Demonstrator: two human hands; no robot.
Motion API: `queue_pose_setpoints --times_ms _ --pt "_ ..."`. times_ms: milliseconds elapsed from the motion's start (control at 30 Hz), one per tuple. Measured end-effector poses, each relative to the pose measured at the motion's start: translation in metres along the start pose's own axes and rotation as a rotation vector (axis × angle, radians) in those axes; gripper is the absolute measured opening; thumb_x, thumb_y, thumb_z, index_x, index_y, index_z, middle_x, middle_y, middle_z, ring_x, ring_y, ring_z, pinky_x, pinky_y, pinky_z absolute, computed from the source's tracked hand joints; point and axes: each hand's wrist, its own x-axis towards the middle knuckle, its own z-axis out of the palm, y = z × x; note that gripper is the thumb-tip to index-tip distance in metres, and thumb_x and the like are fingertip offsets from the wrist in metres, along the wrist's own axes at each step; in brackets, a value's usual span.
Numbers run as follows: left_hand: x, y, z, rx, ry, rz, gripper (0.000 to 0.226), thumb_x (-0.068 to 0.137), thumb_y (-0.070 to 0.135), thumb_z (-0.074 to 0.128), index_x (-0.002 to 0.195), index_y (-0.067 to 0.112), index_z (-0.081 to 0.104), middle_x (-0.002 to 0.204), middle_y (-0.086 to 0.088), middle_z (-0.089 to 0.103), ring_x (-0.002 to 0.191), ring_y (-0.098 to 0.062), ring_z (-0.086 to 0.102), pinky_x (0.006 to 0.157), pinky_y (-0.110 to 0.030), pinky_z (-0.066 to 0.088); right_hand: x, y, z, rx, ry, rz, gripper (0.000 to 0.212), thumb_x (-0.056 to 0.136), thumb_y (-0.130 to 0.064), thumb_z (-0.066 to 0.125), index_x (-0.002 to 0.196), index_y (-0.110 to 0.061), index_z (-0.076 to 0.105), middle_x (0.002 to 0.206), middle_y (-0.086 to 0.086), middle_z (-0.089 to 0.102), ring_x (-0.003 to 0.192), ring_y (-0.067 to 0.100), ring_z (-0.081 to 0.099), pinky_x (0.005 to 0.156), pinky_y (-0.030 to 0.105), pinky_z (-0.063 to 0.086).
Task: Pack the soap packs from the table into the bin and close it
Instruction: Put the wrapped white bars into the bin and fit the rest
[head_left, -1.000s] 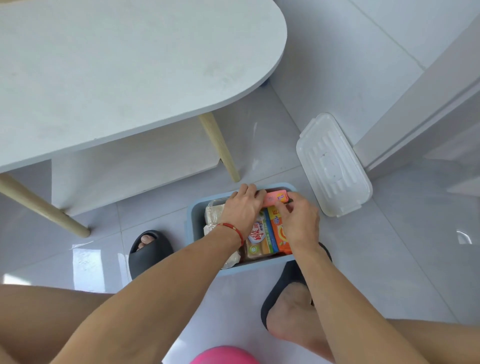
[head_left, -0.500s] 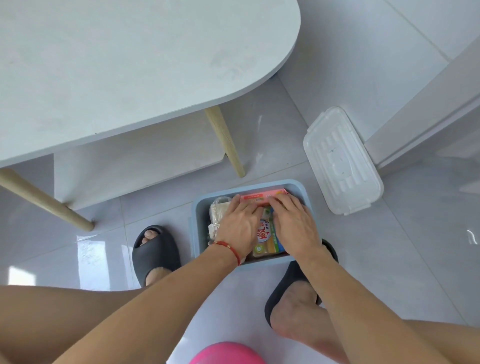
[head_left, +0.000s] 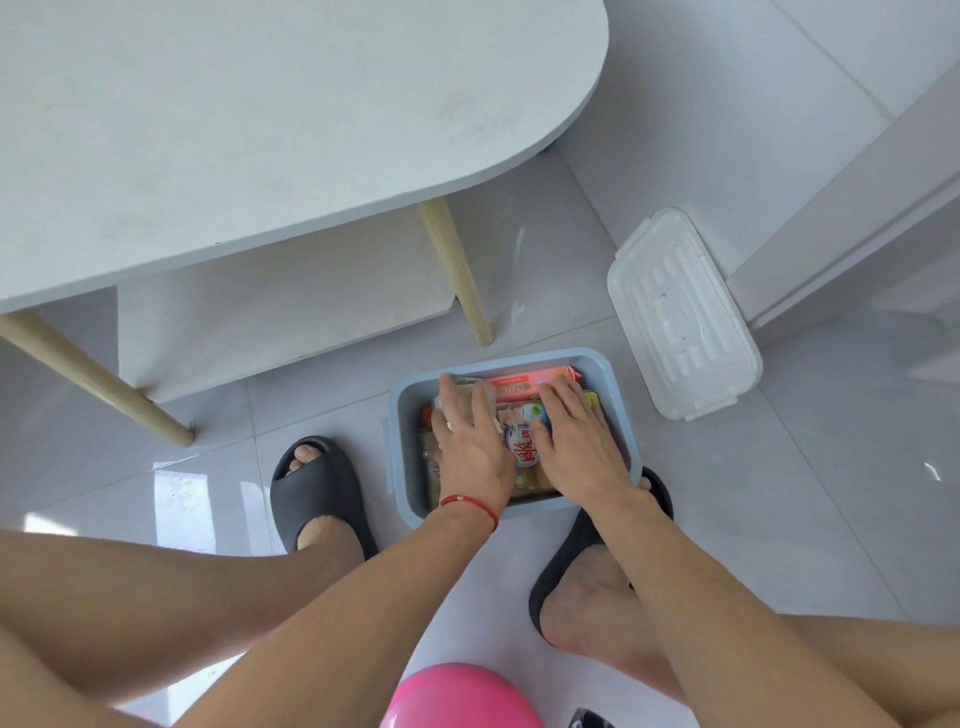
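Observation:
A light blue bin (head_left: 613, 395) stands on the floor between my feet, with several soap packs inside. A pink soap pack (head_left: 530, 382) lies along the far wall of the bin, and a pack with red characters (head_left: 521, 449) shows between my hands. My left hand (head_left: 470, 441) lies flat, palm down, on the packs at the left. My right hand (head_left: 574, 436) lies flat on the packs at the right. Neither hand grips anything. The white lid (head_left: 680, 317) lies on the floor, to the right of the bin and beyond it.
A white table (head_left: 234, 130) with wooden legs (head_left: 457, 270) stands above and behind the bin. My feet wear dark slippers (head_left: 311, 488) beside the bin. A pink round object (head_left: 457, 696) sits at the bottom edge. A white wall base (head_left: 831, 234) runs at the right.
Both hands let go of the pink pack, which now lies along the bin's far wall, and flattened onto the packs. The view shifted slightly.

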Motion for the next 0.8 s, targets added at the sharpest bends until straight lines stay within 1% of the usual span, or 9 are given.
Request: queue_pose_setpoints --times_ms 167,267,400,467,533,600,667,733,800 --pt "-0.007 -0.004 -0.006 0.034 0.037 0.058 0.075 0.089 0.016 0.064 0.153 0.024 0.026 0.165 -0.005 -0.003 0.146 -0.040 0.022 0.102 -0.059 0.048 -0.010 -0.001 -0.004 -0.005 -0.023 0.008 0.056 0.108 -0.035 0.041 0.159 -0.018 0.028 0.172 0.000 0.008 0.158 0.020 0.006 0.126 0.041 0.007" --pt "-0.014 -0.005 -0.006 0.197 0.055 0.058 0.073 0.094 0.010 0.057 0.155 0.021 0.019 0.165 -0.013 -0.008 0.146 -0.048 0.017 0.104 -0.066 0.042 -0.013 -0.013 -0.008 0.021 0.054 -0.028 0.049 0.104 -0.029 0.049 0.151 -0.018 0.044 0.165 0.002 0.031 0.154 0.021 0.021 0.126 0.044 0.020" --pt "-0.014 0.014 0.000 0.325 0.045 0.004 0.066 0.102 0.010 0.039 0.158 0.014 0.004 0.163 -0.023 -0.011 0.146 -0.053 0.007 0.108 -0.069 0.030 -0.012 -0.039 -0.011 0.342 0.105 -0.019 0.026 0.102 -0.020 0.052 0.122 -0.024 0.068 0.121 -0.003 0.069 0.112 0.016 0.061 0.098 0.032 0.050" --pt "-0.011 0.022 0.001 0.258 -0.030 -0.047 0.074 0.100 0.015 0.047 0.158 0.017 0.001 0.163 -0.023 -0.012 0.149 -0.048 0.003 0.112 -0.068 0.022 -0.009 -0.047 -0.015 0.530 0.005 0.089 0.027 0.104 -0.024 0.046 0.112 -0.025 0.071 0.107 -0.005 0.072 0.098 0.013 0.065 0.081 0.026 0.048" --pt "-0.010 0.022 -0.001 0.032 -0.061 -0.082 0.086 0.093 0.018 0.061 0.157 0.018 0.003 0.163 -0.022 -0.009 0.152 -0.039 -0.002 0.117 -0.066 0.013 -0.009 -0.048 -0.018 0.538 -0.068 0.132 0.029 0.104 -0.029 0.042 0.103 -0.026 0.070 0.100 -0.006 0.069 0.092 0.013 0.063 0.074 0.026 0.044" --pt "-0.014 0.015 -0.011 -0.265 -0.006 -0.056 0.081 0.091 0.020 0.060 0.155 0.011 0.012 0.163 -0.020 0.009 0.152 -0.034 0.007 0.120 -0.058 0.015 -0.008 -0.050 -0.018 0.477 -0.088 0.110 0.028 0.105 -0.030 0.044 0.107 -0.024 0.071 0.103 -0.004 0.070 0.092 0.014 0.062 0.077 0.030 0.044" --pt "-0.016 -0.002 -0.028 -0.449 0.083 -0.066 0.065 0.089 0.015 0.058 0.147 0.002 0.029 0.150 -0.021 0.038 0.142 -0.035 0.034 0.116 -0.047 0.032 -0.006 -0.055 -0.018 0.412 -0.094 0.058 0.026 0.103 -0.028 0.053 0.121 -0.021 0.070 0.114 -0.001 0.071 0.101 0.014 0.062 0.087 0.031 0.049" --pt "-0.009 -0.023 -0.042 -0.334 0.087 -0.085 0.048 0.087 0.008 0.057 0.131 -0.004 0.044 0.134 -0.024 0.053 0.126 -0.039 0.049 0.103 -0.038 0.041 -0.004 -0.064 -0.015 0.334 -0.109 0.020 0.032 0.099 -0.028 0.060 0.129 -0.016 0.065 0.122 0.003 0.068 0.113 0.020 0.063 0.096 0.038 0.053" --pt "0.001 -0.036 -0.050 -0.102 -0.061 -0.050 0.047 0.088 0.005 0.054 0.132 -0.007 0.043 0.142 -0.026 0.045 0.129 -0.039 0.046 0.106 -0.036 0.039 -0.007 -0.078 -0.008 0.245 -0.129 0.015 0.047 0.098 -0.027 0.063 0.142 -0.013 0.055 0.133 0.010 0.060 0.125 0.028 0.055 0.104 0.043 0.048"
